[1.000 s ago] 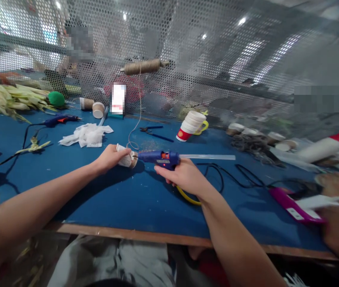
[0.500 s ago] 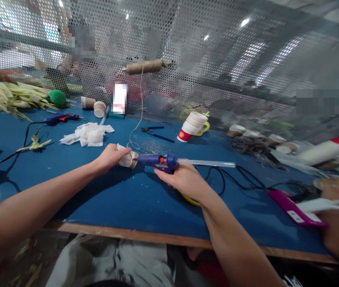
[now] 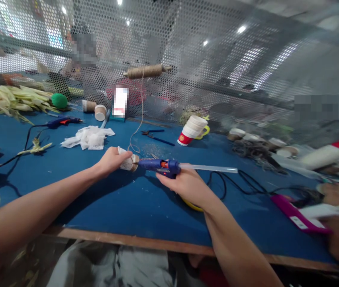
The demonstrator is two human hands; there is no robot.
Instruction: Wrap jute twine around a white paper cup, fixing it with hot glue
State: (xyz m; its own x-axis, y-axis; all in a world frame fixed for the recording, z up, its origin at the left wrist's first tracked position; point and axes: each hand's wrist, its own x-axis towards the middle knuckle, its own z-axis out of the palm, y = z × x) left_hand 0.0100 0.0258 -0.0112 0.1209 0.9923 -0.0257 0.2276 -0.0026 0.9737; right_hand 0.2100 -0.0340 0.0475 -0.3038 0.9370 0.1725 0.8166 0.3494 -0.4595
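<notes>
Below, blue table [image 3: 124, 207] (cluttered), perforated screen [image 3: 184, 56] behind, left hand [image 3: 110, 160] gripping cup [image 3: 125, 162], right hand [image 3: 191, 185] glue gun [image 3: 153, 165]

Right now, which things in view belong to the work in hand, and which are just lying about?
In use: paper cup in left hand; glue gun in right hand; twine, apparently.

Apparently lying about: other glue gun; pliers; green ball; stacked cups.

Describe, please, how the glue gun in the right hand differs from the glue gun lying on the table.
Pose: the held glue gun is gripped in the right hand, while the lying glue gun rests on the table. Direction: the held glue gun points left, toward the paper cup; the lying glue gun points right. Both are blue with orange-red parts.
</notes>
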